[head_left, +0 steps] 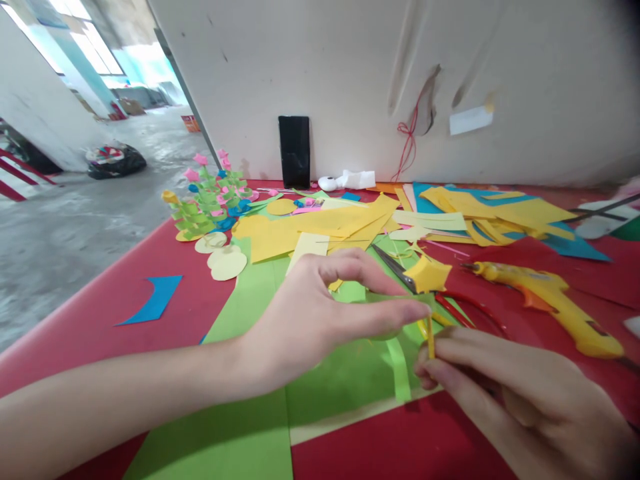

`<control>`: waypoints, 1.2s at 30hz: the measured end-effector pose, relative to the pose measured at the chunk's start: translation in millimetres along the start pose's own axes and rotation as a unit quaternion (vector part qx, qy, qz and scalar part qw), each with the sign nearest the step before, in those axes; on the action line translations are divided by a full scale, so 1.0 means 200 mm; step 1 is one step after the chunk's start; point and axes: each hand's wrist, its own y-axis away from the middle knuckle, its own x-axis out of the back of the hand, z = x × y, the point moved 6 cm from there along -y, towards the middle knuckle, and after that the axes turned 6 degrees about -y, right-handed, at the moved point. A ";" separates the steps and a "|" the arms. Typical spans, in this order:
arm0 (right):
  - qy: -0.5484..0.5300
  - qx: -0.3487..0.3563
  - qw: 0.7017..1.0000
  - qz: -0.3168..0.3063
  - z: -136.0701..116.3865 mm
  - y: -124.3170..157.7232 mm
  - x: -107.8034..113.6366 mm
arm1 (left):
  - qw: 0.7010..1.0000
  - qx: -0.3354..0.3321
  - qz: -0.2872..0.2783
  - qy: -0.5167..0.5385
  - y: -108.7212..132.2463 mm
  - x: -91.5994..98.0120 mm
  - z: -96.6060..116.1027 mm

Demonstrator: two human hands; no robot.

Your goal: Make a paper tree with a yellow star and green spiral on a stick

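Observation:
My left hand (320, 310) reaches over the middle of the table, thumb and forefinger closed on a thin green paper strip. The thumb tip touches the upper end of a narrow yellow stem (431, 339). My right hand (505, 380), at the lower right, pinches this stem upright between thumb and fingers. Just above and behind the fingertips is a yellow folded-paper star (428, 274); its join to the stem is unclear. A pale green strip (399, 370) hangs or lies below my left hand. Behind the hands lie red-handled scissors (457, 310), partly hidden.
A yellow glue gun (555, 293) lies right on the red table (100, 373). Yellow paper (320, 227) and green sheets (240, 393) cover the middle. Paper flowers (215, 193) stand back left; a phone (295, 152) leans on the wall. A blue scrap (155, 300) lies left.

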 end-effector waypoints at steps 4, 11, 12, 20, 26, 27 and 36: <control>0.016 0.007 1.000 -0.009 0.00 0.01 0.00 | 1.000 0.005 0.008 -0.009 0.00 0.00 0.00; -0.022 0.023 0.999 -0.023 -0.03 -0.03 -0.01 | 1.000 0.007 0.003 0.008 0.00 0.00 -0.01; -0.023 0.022 0.999 -0.023 -0.03 -0.03 -0.01 | 1.000 0.009 0.003 0.011 0.00 0.00 -0.01; -0.038 -0.016 0.999 0.003 -0.01 -0.01 -0.01 | 1.000 -0.003 0.002 0.013 -0.01 0.00 -0.01; -0.049 0.016 0.999 -0.014 -0.03 -0.03 -0.02 | 1.000 0.003 0.007 -0.003 0.00 0.00 -0.01; -0.048 0.016 0.999 -0.015 -0.03 -0.04 -0.02 | 1.000 0.001 0.008 -0.005 0.00 0.00 0.00; -0.029 -0.007 0.999 -0.021 -0.02 -0.03 -0.02 | 1.000 0.017 -0.003 0.011 0.00 -0.01 -0.02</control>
